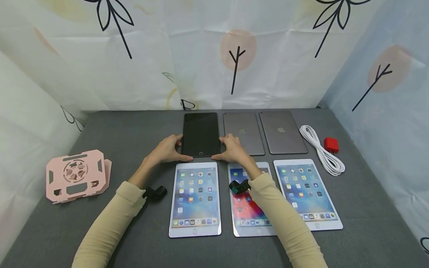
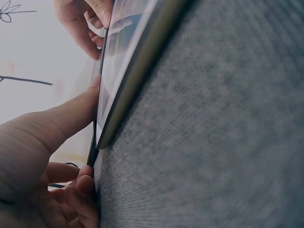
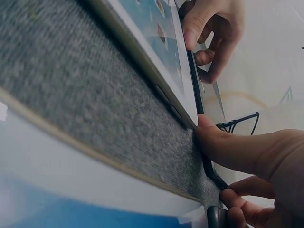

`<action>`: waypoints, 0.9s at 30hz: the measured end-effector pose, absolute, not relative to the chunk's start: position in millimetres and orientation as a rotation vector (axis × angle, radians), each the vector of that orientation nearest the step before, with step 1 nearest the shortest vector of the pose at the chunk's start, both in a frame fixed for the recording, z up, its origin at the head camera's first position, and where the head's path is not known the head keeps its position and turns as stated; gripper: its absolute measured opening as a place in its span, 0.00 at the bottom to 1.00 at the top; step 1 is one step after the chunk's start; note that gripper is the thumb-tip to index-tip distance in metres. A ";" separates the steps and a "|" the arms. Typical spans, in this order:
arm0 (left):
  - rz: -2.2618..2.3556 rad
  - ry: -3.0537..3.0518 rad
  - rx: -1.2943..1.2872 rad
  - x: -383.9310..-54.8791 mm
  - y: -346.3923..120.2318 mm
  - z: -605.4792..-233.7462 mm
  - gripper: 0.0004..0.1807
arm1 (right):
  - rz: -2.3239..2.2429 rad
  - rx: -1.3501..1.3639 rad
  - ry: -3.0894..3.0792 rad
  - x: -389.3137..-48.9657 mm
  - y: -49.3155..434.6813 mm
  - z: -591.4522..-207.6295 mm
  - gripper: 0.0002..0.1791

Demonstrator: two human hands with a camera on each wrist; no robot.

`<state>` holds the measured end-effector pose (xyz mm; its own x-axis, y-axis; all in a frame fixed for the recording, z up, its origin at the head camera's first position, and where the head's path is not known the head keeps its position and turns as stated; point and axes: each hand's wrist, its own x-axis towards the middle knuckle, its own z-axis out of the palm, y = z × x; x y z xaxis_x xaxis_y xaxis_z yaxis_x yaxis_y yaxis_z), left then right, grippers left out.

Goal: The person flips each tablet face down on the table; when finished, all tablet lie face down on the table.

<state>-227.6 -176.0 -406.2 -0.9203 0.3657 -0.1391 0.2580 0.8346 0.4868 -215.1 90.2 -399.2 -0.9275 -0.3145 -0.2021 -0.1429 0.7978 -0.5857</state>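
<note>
A black-fronted tablet (image 1: 201, 134) with a dark screen lies face up at the back of the table, its home button nearest me. My left hand (image 1: 169, 149) holds its lower left corner, thumb along the near edge and fingers at the side. At the opposite corner my right hand (image 1: 232, 149) grips in the same manner. Both wrist views show thumb and fingertips on the thin dark edge. Just in front lies a white tablet (image 1: 195, 201) with a lit screen. My right forearm passes over a second white tablet (image 1: 238, 219), partly hiding it.
Two grey tablets (image 1: 244, 130) (image 1: 283, 132) lie face down to the right. A third white tablet (image 1: 310, 191) is at the front right. A coiled white cable (image 1: 321, 150) and red charger (image 1: 331, 144) sit beyond. Pink plastic stands (image 1: 77, 175) lie at left.
</note>
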 end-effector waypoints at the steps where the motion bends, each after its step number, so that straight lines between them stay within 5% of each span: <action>1: 0.695 2.789 0.477 -227.7 -175.9 -406.2 0.60 | -0.857 -0.352 2.696 -215.4 90.0 -399.3 0.49; 27: 0.785 2.798 0.455 -227.4 -178.4 -411.1 0.60 | -1.433 -0.258 2.387 -213.2 94.0 -407.9 0.45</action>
